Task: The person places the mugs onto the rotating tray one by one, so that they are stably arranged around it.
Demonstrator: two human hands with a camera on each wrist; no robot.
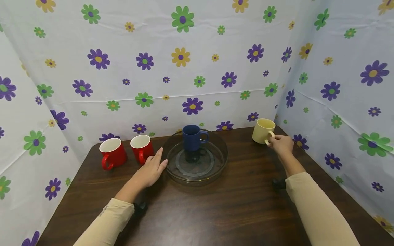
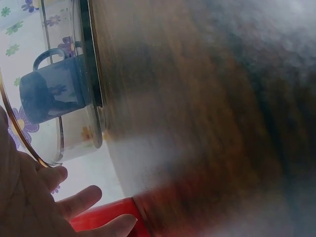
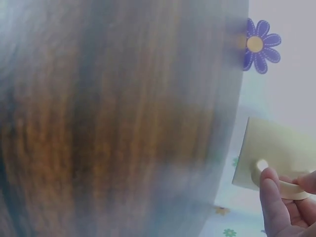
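Observation:
My right hand (image 1: 281,144) pinches the handle of a yellow mug (image 1: 262,131) at the back right of the table. The mug stands upright; in the right wrist view a narrow strip of wall shows between its base (image 3: 241,152) and the tabletop. My left hand (image 1: 151,171) lies against the left side of a clear glass bowl (image 1: 220,171), fingers extended and spread. Inside the bowl is an upright blue mug (image 1: 191,138), its handle to the right. Close to the left fingertips is a red mug (image 1: 143,150) with a white inside.
Another red mug (image 1: 113,154) stands farther left, handle facing forward. The dark wooden table (image 1: 215,212) reaches back to a flower-patterned cloth (image 1: 197,68), which also hangs along both sides.

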